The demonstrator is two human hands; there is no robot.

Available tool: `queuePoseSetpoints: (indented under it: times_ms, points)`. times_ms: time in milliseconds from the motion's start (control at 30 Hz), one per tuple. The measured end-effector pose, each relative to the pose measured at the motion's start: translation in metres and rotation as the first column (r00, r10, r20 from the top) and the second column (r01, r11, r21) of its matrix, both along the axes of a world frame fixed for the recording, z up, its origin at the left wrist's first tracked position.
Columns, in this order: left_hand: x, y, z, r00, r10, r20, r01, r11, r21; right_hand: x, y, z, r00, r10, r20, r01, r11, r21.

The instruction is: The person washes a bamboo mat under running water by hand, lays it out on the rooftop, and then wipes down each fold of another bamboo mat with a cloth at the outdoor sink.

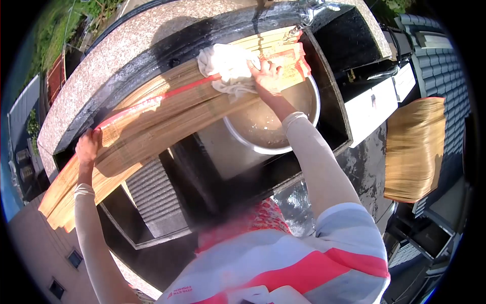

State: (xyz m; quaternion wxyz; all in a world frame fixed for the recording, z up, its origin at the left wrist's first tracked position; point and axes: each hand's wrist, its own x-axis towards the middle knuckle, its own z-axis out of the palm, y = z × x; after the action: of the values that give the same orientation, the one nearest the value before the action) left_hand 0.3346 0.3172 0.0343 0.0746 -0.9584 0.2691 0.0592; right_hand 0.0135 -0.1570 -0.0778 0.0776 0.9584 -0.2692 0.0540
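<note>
A long straw-coloured mat (167, 106) with red edging lies folded in layers across the sink, slanting from upper right to lower left. At its left part, my left hand (89, 147) grips the mat's edge, fingers closed on it. My right hand (267, 78) rests on a bunched white cloth (228, 68) on the mat's upper right part, fingers bent over the cloth's right edge. Under the mat's right end stands a round basin (268, 124) of murky water, partly covered by the mat.
A dark stone sink (329, 91) with a ribbed washboard (154, 195) surrounds the basin. A tap (310, 12) is at the top. Beyond the sink's speckled rim (116, 63) is greenery. Another straw mat (415, 149) hangs over blue-grey tiles (445, 76) at the right.
</note>
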Motion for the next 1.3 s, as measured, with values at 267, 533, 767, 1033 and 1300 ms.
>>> queuePoseSetpoints:
  times_ms: [267,533,767,1033,1300]
  points:
    - [-0.087,0.007,0.014,0.932,-0.348,0.098,0.362,0.896,-0.259,-0.080,-0.015,-0.038,0.817,-0.551,-0.168,0.574,0.755,0.317]
    - [-0.127,-0.008,-0.034,0.912,-0.356,-0.204,0.341,0.934,-0.106,-0.075,0.089,-0.107,0.610,-0.783,0.123,0.287,0.362,0.887]
    - [-0.125,-0.005,-0.034,0.895,-0.382,-0.229,0.375,0.924,-0.077,0.048,0.273,0.073,0.872,-0.175,0.457,-0.305,0.534,0.788]
    - [-0.080,0.075,-0.139,0.646,-0.347,-0.680,-0.026,0.880,-0.473,0.125,0.357,0.055,0.849,0.438,0.296,-0.521,0.786,0.333]
    - [-0.100,0.022,-0.040,0.851,-0.493,-0.179,0.436,0.855,-0.282,-0.010,0.149,0.024,1.000,0.026,0.014,-0.030,0.888,0.458]
